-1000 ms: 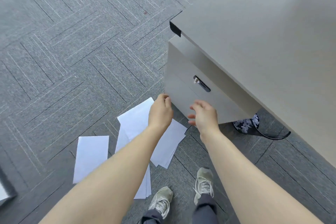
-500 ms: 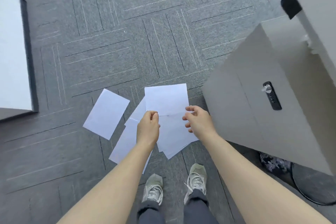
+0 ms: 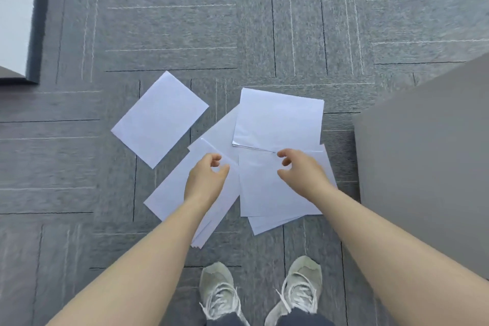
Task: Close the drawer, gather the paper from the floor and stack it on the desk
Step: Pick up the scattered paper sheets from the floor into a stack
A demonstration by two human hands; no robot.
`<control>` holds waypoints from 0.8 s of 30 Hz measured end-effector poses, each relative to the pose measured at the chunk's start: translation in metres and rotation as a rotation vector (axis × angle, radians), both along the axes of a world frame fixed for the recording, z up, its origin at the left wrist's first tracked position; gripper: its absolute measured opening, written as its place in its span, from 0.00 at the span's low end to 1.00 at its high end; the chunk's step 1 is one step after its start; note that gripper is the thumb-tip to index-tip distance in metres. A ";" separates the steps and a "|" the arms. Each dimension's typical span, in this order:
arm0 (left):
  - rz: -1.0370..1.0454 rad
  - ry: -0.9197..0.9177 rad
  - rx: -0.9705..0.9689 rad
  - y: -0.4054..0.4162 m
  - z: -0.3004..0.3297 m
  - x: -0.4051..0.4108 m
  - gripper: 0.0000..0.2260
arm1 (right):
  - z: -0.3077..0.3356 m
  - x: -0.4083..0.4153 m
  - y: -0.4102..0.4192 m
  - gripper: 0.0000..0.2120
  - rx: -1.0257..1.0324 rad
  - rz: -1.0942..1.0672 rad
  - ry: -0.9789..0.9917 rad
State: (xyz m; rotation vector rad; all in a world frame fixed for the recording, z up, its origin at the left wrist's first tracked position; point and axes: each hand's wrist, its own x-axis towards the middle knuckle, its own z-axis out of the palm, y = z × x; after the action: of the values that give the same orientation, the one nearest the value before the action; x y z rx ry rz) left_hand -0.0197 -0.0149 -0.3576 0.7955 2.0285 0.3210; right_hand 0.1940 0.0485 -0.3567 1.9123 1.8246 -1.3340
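Note:
Several white paper sheets lie scattered on the grey carpet. One single sheet lies apart at the left. An overlapping pile spreads in the middle, with more sheets under my hands. My left hand hovers over the left part of the pile, fingers curled and empty. Over the right part, my right hand has its fingers spread and holds nothing. The grey drawer cabinet stands at the right; its drawer front and lock are out of view.
My two feet in pale sneakers stand just below the pile. A white panel with a dark edge rises at the far left. Grey patterned carpet stretches beyond the papers.
My view has swung from the cabinet front down to the floor. Both hands left the drawer and dropped toward the paper pile. The lock and desk top have passed out of view.

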 end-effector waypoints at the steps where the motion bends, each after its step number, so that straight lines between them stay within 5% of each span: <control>1: -0.003 0.014 -0.016 -0.002 -0.019 -0.008 0.16 | -0.019 -0.003 0.002 0.22 0.013 0.063 -0.028; 13: -0.128 0.331 -0.162 -0.019 -0.196 -0.077 0.29 | -0.194 -0.004 0.023 0.29 0.226 0.715 -0.356; 19: -0.120 0.452 -0.157 -0.015 -0.222 -0.098 0.37 | -0.217 -0.004 0.032 0.39 0.328 0.823 -0.450; 24: -0.133 0.485 -0.188 -0.011 -0.231 -0.105 0.38 | -0.223 -0.006 0.034 0.37 0.341 0.863 -0.483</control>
State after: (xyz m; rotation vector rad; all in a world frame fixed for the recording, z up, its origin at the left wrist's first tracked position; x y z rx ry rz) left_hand -0.1247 -0.0259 -0.5885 0.9492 2.3926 -0.1555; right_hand 0.1881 0.0828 -0.5800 1.1209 2.2542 -0.2739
